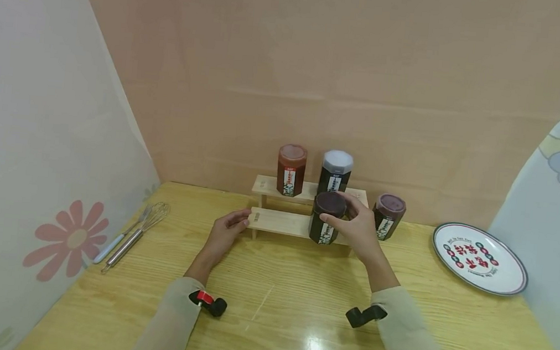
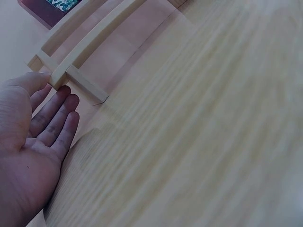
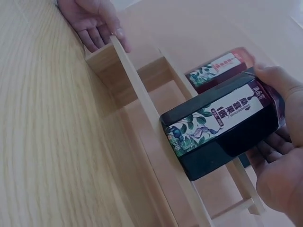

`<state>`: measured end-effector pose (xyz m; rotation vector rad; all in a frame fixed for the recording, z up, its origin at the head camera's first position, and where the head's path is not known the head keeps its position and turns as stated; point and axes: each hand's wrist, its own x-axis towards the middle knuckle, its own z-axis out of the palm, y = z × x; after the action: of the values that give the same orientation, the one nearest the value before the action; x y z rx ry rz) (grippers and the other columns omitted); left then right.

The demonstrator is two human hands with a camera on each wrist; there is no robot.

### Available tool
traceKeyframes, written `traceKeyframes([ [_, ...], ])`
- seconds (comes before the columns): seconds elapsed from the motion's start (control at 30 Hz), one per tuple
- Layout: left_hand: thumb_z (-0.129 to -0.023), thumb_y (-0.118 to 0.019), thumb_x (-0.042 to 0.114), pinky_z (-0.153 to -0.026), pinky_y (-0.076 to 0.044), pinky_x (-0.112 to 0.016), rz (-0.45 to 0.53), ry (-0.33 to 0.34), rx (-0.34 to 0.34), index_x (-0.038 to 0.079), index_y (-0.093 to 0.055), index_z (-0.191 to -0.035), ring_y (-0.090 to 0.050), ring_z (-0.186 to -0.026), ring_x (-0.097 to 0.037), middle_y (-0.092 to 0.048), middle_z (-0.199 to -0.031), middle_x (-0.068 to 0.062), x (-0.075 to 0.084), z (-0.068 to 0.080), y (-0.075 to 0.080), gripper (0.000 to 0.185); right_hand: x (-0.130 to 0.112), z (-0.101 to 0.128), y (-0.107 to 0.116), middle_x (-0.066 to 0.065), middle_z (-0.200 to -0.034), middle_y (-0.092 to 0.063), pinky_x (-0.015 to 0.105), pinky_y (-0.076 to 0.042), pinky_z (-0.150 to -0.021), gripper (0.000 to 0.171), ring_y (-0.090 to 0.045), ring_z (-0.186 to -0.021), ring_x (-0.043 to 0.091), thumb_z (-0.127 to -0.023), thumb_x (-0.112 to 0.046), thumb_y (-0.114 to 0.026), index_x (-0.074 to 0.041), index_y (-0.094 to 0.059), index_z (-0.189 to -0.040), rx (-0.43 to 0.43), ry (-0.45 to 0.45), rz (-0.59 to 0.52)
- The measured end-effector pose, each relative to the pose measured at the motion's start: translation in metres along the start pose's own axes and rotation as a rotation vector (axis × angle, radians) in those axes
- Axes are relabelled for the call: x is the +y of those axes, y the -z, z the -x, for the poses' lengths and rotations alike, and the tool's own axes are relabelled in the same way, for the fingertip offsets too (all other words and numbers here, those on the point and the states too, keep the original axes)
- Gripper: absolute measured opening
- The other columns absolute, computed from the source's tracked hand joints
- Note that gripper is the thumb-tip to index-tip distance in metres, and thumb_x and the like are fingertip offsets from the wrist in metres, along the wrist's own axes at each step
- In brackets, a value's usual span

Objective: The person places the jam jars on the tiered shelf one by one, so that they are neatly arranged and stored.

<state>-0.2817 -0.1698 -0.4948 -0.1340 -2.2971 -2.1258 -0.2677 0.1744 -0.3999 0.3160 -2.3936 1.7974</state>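
Observation:
My right hand [image 1: 359,226] grips a dark hexagonal jar [image 3: 222,125] around its lid end, thumb on the near side. The jar's base is at the lower step of a two-step wooden rack [image 1: 278,222], right of its middle. At the left end of that step, my left hand [image 2: 35,127] pinches the board's corner between thumb and forefinger, the other fingers stretched out below. On the upper step stand a red-brown jar [image 1: 291,170] and a black jar with a whitish lid [image 1: 336,169], its lower part hidden by the held jar.
A jar with a purplish lid [image 1: 388,217] stands on the table just right of the rack. Farther right, an oval plate with red lettering [image 1: 480,259] leans near the wall. A whisk [image 1: 137,235] and a fork with a pale handle [image 1: 122,236] lie at the left.

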Motion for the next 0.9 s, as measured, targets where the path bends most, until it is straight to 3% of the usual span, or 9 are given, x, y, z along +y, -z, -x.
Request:
traceKeyframes([
  [0.27,-0.103,-0.066,0.023,-0.095,-0.051,-0.012,-0.002,0.003,-0.005,0.013,-0.065,-0.138,-0.056,-0.132,-0.021,-0.061,-0.147,-0.006,-0.003,-0.001,0.000,0.036,0.004,0.004,0.001,0.012,-0.150,-0.056,0.012,-0.045,-0.109,0.072,-0.053,-0.142,0.021,-0.089,-0.020,-0.083,-0.014,-0.049,-0.152,-0.047,0.042,-0.064],
  [0.53,-0.103,-0.066,0.024,-0.098,-0.054,-0.019,0.000,-0.013,-0.006,0.014,-0.066,-0.138,-0.057,-0.128,-0.020,-0.062,-0.144,-0.007,-0.002,0.000,0.001,0.036,0.006,0.006,0.009,0.000,-0.137,-0.062,0.012,-0.046,-0.109,0.062,-0.059,-0.126,0.000,-0.093,-0.013,-0.078,-0.007,-0.051,-0.149,-0.059,0.074,-0.139],
  [0.63,-0.103,-0.066,0.024,-0.101,-0.054,-0.022,0.003,-0.011,-0.007,0.013,-0.066,-0.138,-0.058,-0.128,-0.019,-0.062,-0.144,-0.007,-0.001,-0.001,0.001,0.037,0.005,0.005,0.008,-0.001,-0.135,-0.063,0.012,-0.046,-0.109,0.062,-0.060,-0.125,0.001,-0.092,-0.012,-0.079,-0.007,-0.052,-0.148,-0.055,0.075,-0.145],
  [0.9,-0.103,-0.066,0.022,-0.102,-0.054,-0.023,0.010,-0.005,-0.004,0.012,-0.065,-0.138,-0.057,-0.130,-0.020,-0.062,-0.145,-0.008,0.002,0.000,-0.001,0.036,0.006,-0.001,-0.005,0.010,-0.145,-0.059,0.014,-0.044,-0.113,0.064,-0.058,-0.130,0.005,-0.092,-0.018,-0.081,-0.011,-0.052,-0.149,-0.058,0.059,-0.139],
])
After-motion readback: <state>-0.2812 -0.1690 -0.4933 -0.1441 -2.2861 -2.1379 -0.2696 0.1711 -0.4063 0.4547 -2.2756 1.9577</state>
